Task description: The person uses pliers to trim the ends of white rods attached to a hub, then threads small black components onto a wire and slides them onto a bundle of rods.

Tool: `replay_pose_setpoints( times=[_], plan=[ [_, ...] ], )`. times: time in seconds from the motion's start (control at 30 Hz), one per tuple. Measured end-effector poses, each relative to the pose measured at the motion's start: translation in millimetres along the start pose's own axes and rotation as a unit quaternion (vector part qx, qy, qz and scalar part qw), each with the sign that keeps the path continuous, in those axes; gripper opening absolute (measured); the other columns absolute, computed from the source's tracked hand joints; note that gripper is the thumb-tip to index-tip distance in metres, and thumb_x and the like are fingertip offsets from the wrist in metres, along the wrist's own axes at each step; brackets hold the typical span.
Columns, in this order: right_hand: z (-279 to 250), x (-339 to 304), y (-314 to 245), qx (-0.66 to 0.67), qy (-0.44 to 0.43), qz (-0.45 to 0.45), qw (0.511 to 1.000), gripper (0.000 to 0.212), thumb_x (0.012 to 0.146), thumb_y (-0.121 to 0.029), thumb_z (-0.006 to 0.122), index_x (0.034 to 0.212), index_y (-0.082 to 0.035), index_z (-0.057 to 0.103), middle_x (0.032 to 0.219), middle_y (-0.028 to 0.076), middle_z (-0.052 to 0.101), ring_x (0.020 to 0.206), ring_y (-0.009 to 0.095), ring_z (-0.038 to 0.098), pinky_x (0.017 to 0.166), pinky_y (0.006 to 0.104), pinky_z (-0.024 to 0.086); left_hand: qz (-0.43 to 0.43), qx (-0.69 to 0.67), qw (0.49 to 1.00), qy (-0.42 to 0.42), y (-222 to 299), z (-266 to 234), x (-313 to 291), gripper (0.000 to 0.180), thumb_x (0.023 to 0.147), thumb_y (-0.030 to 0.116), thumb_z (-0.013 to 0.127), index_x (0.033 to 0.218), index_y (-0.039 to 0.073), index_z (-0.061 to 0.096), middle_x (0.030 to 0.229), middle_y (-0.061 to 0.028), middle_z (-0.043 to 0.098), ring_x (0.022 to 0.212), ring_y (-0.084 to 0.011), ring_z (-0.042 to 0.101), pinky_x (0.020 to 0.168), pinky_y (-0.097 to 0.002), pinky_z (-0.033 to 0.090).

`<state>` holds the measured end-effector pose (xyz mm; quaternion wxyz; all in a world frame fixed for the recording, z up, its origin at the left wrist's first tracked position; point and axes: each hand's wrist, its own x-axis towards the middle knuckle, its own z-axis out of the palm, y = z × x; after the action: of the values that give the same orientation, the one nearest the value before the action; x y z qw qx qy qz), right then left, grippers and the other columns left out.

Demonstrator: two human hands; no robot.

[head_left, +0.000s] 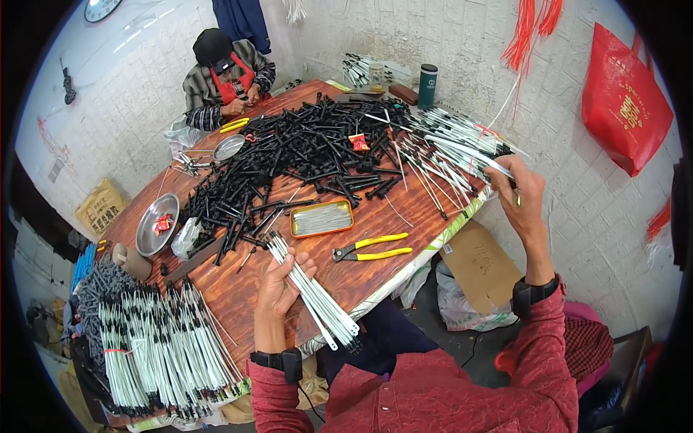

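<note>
My left hand [283, 281] is closed around a bundle of slim white rods [321, 303] with black tips, held at a slant over the table's near edge. At the right, my right hand [521, 193] pinches the end of a white rod [473, 154], beside a loose pile of similar white rods [433, 173]. Between my hands, cutting pliers [372, 247] with yellow handles lie on the table. Just beyond them sits a rectangular tin [321, 219] of thin metal pins or wires. A large heap of black plastic pieces [303, 144] spreads behind the tin.
Stacked white rods [159, 346] cover the table's near left corner, beside grey parts [105, 296]. A metal bowl [148, 234] and a small sieve [229, 147] stand on the left. Across the wooden table [390, 270] sits another person [227, 79]. A green bottle [427, 86] stands at the back.
</note>
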<state>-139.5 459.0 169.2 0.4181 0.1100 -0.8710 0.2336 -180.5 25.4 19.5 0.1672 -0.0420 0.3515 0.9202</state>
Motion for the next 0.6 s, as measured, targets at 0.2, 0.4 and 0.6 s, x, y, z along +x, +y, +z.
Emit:
replay_pose_setpoints(
  times=[0.2,0.4,0.6],
  plan=[
    [-14,0,-33,0.060,-0.023,-0.057,0.996,0.011,0.089,-0.007,0.069,0.097,-0.001,0.064,0.069,0.001,0.059,0.056,0.006,0.051,0.050,0.0204,0.037,0.001,0.003,1.000,-0.001,-1,-1,1,0.014,0.097,0.008,0.057,0.110,0.005,0.055,0.102,-0.0142,0.065,0.097,-0.0288,0.067,0.088,-0.0441,0.059],
    [-25,-2,-56,0.231,-0.046,0.154,0.960,0.014,0.091,-0.012,0.066,0.102,-0.004,0.063,0.071,-0.002,0.059,0.056,0.004,0.049,0.050,0.0188,0.036,0.003,0.004,1.000,-0.009,0,-3,-1,0.014,0.097,0.008,0.057,0.111,0.005,0.055,0.103,-0.0149,0.066,0.098,-0.0293,0.067,0.088,-0.0443,0.059],
    [34,-89,53,0.246,-0.227,0.358,0.872,0.019,0.093,-0.020,0.064,0.103,-0.004,0.063,0.074,-0.001,0.060,0.060,0.005,0.053,0.053,0.0205,0.043,-0.005,-0.002,1.000,-0.021,-1,7,3,0.012,0.098,0.007,0.056,0.110,0.004,0.056,0.105,-0.0141,0.065,0.099,-0.0282,0.067,0.088,-0.0431,0.060]
  ],
)
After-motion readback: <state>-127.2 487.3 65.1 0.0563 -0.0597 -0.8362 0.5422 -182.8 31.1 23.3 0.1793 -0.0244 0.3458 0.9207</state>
